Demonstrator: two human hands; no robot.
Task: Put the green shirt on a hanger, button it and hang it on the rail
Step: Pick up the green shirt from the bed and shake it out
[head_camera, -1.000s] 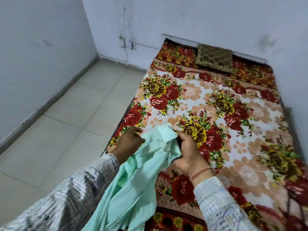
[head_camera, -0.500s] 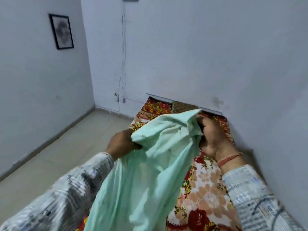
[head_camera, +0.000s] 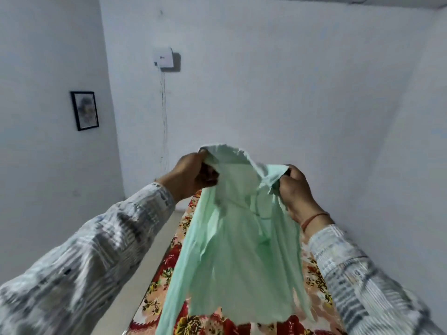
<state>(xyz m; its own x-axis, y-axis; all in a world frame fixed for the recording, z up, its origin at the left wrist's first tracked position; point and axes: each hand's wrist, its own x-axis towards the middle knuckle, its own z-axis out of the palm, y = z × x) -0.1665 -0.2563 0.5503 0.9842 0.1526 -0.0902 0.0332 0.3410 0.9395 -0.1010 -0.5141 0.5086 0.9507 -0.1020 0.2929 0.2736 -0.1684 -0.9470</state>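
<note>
Raised higher than before, the pale green cotton shirt (head_camera: 237, 240) is gripped at its top by the left hand (head_camera: 191, 177) and right hand (head_camera: 294, 189).

I see a pale mint-green shirt (head_camera: 239, 250) and sleeves (head_camera: 101, 250) striped white-grey. Bedspread (head_camera: 167, 274) has red and yellow flowers; walls (head_camera: 290, 93) white.

Fingertips of left hand (head_camera: 191, 175) and right hand (head_camera: 296, 189) buried in folds of green shirt (head_camera: 237, 250). Shirt hem cut off below hands by bottom edge. Bed (head_camera: 159, 281) mostly covered beneath shirt. Sleeves (head_camera: 101, 250) smeared by blur. Framed picture (head_camera: 84, 110) far left of hands too small to read.
</note>
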